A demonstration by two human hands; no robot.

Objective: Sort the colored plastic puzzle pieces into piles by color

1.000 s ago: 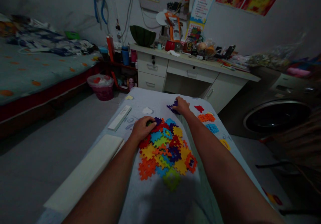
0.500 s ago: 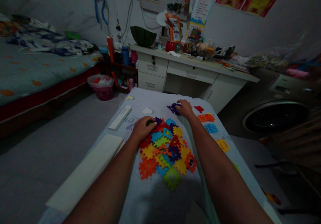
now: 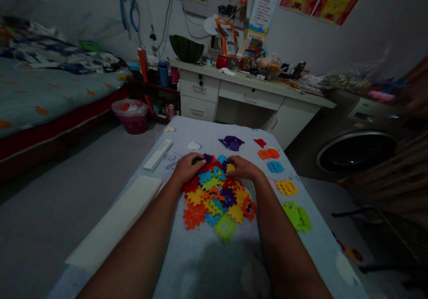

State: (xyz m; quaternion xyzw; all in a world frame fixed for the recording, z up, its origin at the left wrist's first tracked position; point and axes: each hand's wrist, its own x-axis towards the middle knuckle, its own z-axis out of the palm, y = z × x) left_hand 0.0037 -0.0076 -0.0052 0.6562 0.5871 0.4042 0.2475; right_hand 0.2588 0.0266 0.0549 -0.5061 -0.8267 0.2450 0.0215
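Note:
A heap of interlocking plastic building tiles [image 3: 210, 185] in several colours lies mid-table. My left hand [image 3: 189, 169] rests at its far left edge, thumb and fingers apart, with a bit of a green tile showing between them. At the heap's far right edge is my right hand [image 3: 246, 168], thumb and fingers apart around a yellow tile [image 3: 230, 168]; no grip on it is visible. Beyond the heap lies a group of purple tiles [image 3: 232, 143]. Down the right side run groups of red [image 3: 260, 143], orange [image 3: 269, 153], blue [image 3: 275, 167], yellow [image 3: 286, 187] and green tiles [image 3: 297, 216].
Along the table's left side lie a white narrow box [image 3: 158, 155] and a long pale board [image 3: 117, 221]. A white desk [image 3: 200, 89] stands behind the table. A washing machine [image 3: 354, 134] is at right, a bed [image 3: 60, 93] and pink bucket [image 3: 131, 118] at left.
My right hand has left the purple tiles and moved back toward me to the heap. My left hand has stayed at the heap's left edge. The view has shifted slightly.

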